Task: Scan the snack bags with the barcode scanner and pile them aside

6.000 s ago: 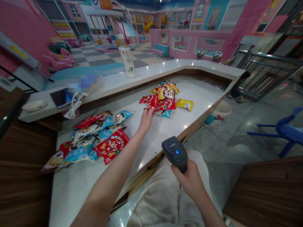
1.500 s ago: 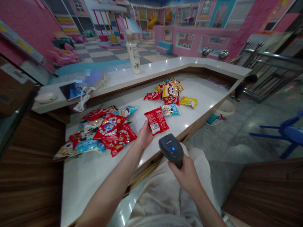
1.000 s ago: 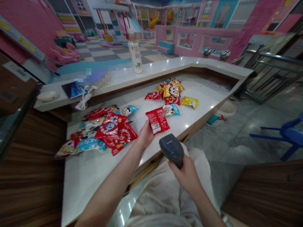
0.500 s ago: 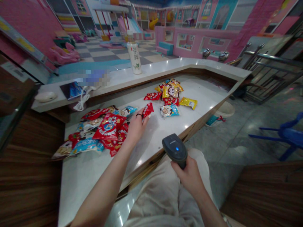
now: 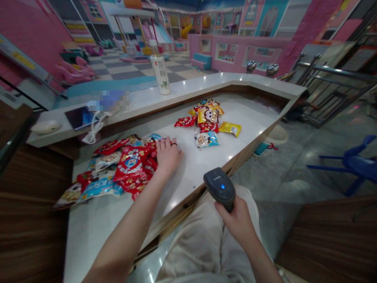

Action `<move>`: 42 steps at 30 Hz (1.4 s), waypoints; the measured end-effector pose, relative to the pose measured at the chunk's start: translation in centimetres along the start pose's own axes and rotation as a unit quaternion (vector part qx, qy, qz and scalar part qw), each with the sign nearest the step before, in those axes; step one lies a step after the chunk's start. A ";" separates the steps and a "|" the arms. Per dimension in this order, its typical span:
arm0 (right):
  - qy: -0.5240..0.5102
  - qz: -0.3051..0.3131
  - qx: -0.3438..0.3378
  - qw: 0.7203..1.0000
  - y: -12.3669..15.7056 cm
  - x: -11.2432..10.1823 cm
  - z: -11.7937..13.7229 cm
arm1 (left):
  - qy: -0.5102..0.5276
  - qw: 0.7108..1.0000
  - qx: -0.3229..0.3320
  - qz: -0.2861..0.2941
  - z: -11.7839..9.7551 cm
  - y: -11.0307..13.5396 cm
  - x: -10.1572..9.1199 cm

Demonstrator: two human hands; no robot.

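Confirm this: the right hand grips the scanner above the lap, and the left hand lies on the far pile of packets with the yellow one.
Wrong pile. In the head view the left hand lies on the near pile of packets, not the far pile. The right hand does grip the scanner above the lap.

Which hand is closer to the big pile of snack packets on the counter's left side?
Left. The left hand lies palm down on the right edge of the pile of snack packets. The right hand is apart from it, past the counter front edge, grip around the scanner.
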State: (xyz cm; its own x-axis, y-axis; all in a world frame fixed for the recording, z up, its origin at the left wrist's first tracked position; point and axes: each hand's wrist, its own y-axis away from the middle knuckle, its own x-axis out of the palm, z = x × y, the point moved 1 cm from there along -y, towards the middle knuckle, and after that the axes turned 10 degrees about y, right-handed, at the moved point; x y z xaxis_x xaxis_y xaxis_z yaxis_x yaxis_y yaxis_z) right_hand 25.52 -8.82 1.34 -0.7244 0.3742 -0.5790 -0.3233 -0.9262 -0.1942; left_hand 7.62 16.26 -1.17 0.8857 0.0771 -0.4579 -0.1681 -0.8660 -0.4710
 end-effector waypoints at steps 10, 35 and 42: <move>0.000 -0.011 0.009 1.000 -0.5 -0.2 -0.2 | 0.177 0.963 0.018 0.201 -2.6 -4.5 10.8; 0.004 -0.003 0.017 1.000 0.1 1.1 0.3 | 0.651 0.651 -0.382 0.077 -3.4 3.2 5.3; 0.005 0.004 0.011 1.000 -0.2 1.5 0.5 | 0.646 0.668 -0.357 0.094 -3.3 3.4 5.6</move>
State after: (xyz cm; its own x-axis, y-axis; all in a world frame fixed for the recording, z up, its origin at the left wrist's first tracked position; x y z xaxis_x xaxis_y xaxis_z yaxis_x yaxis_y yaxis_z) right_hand 24.16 -8.05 0.88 -0.7204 0.3664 -0.5888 -0.3305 -0.9278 -0.1731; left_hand 13.41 12.08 -2.81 0.5902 -0.1585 0.7915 -0.4880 -0.8511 0.1934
